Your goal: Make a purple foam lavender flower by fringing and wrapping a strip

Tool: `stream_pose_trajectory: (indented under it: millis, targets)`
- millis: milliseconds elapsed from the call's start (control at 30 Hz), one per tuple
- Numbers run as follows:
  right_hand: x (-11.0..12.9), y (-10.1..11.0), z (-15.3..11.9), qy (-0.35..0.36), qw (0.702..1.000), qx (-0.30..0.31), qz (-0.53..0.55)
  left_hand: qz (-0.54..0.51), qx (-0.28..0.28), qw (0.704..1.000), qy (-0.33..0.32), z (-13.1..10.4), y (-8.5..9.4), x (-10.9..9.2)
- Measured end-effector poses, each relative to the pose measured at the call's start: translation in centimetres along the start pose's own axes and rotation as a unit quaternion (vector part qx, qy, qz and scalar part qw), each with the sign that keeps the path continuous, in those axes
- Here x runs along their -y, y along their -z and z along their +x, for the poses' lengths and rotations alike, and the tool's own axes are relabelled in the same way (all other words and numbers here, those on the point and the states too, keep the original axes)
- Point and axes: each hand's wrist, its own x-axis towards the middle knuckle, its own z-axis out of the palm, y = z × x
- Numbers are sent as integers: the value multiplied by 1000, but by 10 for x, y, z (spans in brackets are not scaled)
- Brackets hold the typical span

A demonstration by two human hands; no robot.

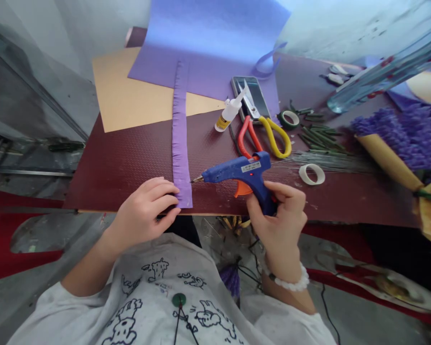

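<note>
A fringed purple paper strip [180, 139] lies lengthwise on the table, its near end close to the front edge. My left hand [147, 208] has its curled fingers and thumb on the left side of that near end, holding it. In my right hand [282, 220] is a blue glue gun [233, 170], gripped by its handle. Its metal nozzle points left, right beside the strip's lower right edge. The gun's orange trigger [243, 188] shows below the body, with no finger visibly on it. Whether the nozzle touches the paper I cannot tell.
Scissors [251, 115] with red and yellow handles lie on a phone [264, 103], beside a small glue bottle [227, 115]. Right of them are tape rolls [311, 174], green stems [319, 138], wires and a purple bouquet [398, 139]. Purple sheets [208, 43] stand behind.
</note>
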Motion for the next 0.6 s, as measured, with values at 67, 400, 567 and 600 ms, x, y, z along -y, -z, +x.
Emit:
stream_pose_trajectory:
  millis: [67, 400, 567, 600]
  targets:
    - [-1, -2, -2, 0, 1000, -20, -12, -4, -3, 1000, 2, 0, 0, 0]
    - [-1, -8, -4, -9, 997, -70, 10, -4, -15, 1000, 13, 0, -1, -2]
    - [-2, -4, 2, 66, 994, -85, 19, -8, -16, 1000, 13, 0, -1, -1]
    - [-1, -3, 4, 75, 993, -90, 9, -9, -15, 1000, 13, 0, -1, -1]
